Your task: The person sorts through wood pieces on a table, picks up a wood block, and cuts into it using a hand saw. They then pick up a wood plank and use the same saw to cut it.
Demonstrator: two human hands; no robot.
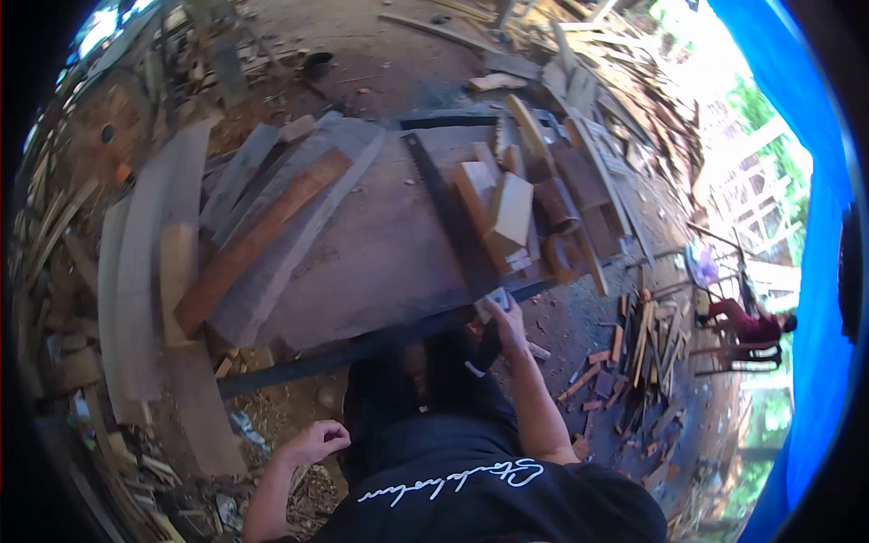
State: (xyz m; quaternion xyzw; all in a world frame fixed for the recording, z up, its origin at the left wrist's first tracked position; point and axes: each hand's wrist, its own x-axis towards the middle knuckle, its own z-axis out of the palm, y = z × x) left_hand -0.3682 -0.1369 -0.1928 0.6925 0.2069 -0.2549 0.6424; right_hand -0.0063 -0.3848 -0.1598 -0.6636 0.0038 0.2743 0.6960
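Wood (262, 242) lying loose on bench (348, 262); right fingers (501, 314) gripping pale thing (494, 297) by near edge, left fingers (338, 435) loosely curling, empty.

The wooden desk (362, 249) bore a reddish-brown plank (262, 240) atop grey boards (312, 244) on its left side. Toward the right lay a dark saw (439, 204), slanting beside a cluster of wooden blocks (512, 210).
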